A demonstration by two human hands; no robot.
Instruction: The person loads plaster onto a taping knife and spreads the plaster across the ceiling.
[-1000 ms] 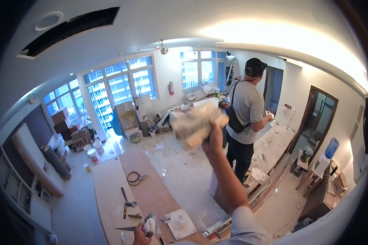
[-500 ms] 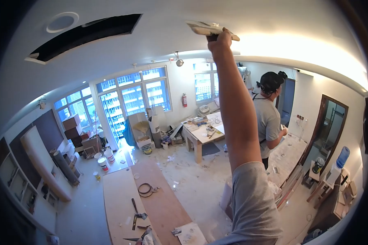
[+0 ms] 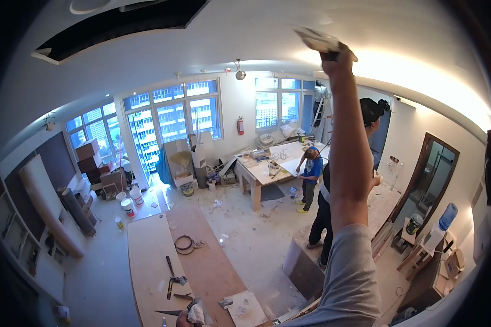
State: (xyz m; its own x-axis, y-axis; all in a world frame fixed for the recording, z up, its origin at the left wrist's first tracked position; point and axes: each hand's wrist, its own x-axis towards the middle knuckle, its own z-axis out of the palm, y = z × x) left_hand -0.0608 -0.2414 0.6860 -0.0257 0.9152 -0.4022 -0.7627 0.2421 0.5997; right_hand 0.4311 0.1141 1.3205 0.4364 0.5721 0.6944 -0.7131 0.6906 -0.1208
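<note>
My right hand (image 3: 339,59) is raised overhead, its fingers wrapped around a plastering trowel (image 3: 319,41). The trowel's wide, pale-smeared blade is up against or very close to the white ceiling (image 3: 256,41); I cannot tell if it touches. Only part of my left hand (image 3: 183,319) shows at the bottom edge, closed beside a whitish lump (image 3: 197,313) and a dark pointed blade (image 3: 168,312). What exactly it grips is unclear. Below lies a long pale board (image 3: 150,267) with a hammer (image 3: 175,272) on it.
A person stands on a box (image 3: 301,267), partly behind my arm. Another person in blue (image 3: 312,169) bends at a worktable (image 3: 251,173); a third is on a ladder (image 3: 320,111). A dark opening (image 3: 120,30) cuts the ceiling. Buckets (image 3: 127,206) stand left.
My view has shifted, and my right hand with the trowel appears farther right. The person in blue and the one on the ladder now show. My left hand remains low at the bottom edge.
</note>
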